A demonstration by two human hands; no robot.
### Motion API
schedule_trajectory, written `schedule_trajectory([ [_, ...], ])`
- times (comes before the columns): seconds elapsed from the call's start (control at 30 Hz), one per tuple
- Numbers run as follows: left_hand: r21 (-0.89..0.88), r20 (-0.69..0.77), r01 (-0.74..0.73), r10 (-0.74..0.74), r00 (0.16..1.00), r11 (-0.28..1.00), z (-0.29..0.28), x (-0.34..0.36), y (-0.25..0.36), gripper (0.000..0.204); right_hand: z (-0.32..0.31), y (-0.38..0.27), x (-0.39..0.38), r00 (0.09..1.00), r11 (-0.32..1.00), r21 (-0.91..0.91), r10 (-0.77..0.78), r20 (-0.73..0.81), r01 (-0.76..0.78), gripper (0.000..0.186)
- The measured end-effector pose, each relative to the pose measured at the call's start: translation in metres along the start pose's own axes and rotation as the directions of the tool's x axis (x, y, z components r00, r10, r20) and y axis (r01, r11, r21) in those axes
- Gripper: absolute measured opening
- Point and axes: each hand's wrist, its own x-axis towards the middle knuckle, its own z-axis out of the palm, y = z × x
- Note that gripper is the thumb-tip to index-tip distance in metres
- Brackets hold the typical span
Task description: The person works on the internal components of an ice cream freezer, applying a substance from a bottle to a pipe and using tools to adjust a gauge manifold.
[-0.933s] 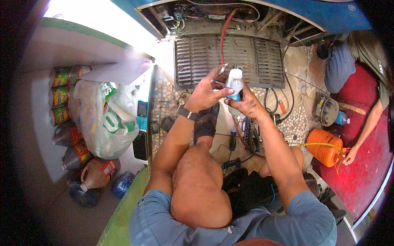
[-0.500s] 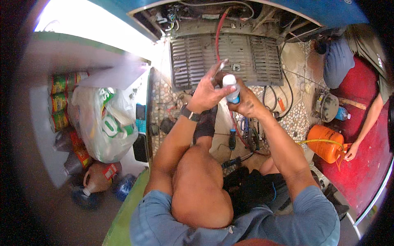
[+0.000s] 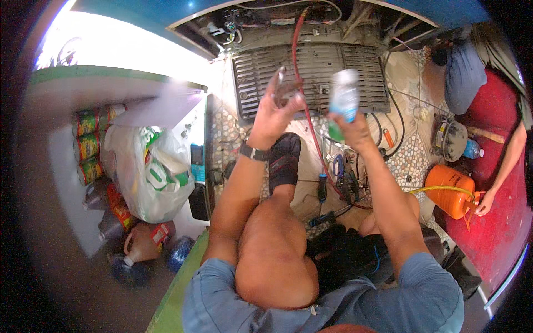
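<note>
My right hand (image 3: pixel 355 133) is closed around the lower part of a small bottle (image 3: pixel 344 95). The bottle has a white top, a blue middle and a green lower end, and motion blurs it. To its left, my left hand (image 3: pixel 272 119) is raised with thumb and fingers apart, and I see nothing held in it. Some of its fingers look dark and smudged. A dark slotted metal panel (image 3: pixel 264 83) lies beyond both hands. Between them a red hose (image 3: pixel 308 119) runs down over the panel to the floor.
A blue-handled screwdriver (image 3: pixel 322 188), cables and gauge hoses lie near my foot. At right, another person's hand (image 3: pixel 484 204) touches an orange gas cylinder (image 3: pixel 451 191) with a yellow hose. A plastic bag (image 3: pixel 150 177) and several bottles stand at left. A blue cabinet (image 3: pixel 139 14) is ahead.
My hands have moved apart. The right one has carried the bottle to the right and tipped it more upright, while the left one has moved slightly left, away from the bottle.
</note>
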Motion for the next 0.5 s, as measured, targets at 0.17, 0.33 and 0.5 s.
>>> schedule_trajectory([
  [0.17, 0.208, -0.247, -0.065, 0.116, 0.962, 0.976, -0.049, -0.002, -0.015, 0.052, 0.013, -0.03, -0.016, 0.994, 0.995, -0.012, -0.103, 0.037, 0.103, 0.028],
  [0.33, 0.161, -0.251, 0.054, -0.012, 0.968, 0.985, -0.045, 0.0, -0.029, 0.05, 0.004, -0.003, 0.0, 0.983, 0.949, -0.266, -0.145, 0.112, 0.171, 0.05],
  [0.5, 0.149, -0.25, 0.092, -0.052, 0.967, 0.985, -0.043, -0.007, -0.024, 0.05, -0.004, -0.003, 0.003, 0.994, 0.98, -0.193, -0.028, 0.106, 0.049, 0.047],
])
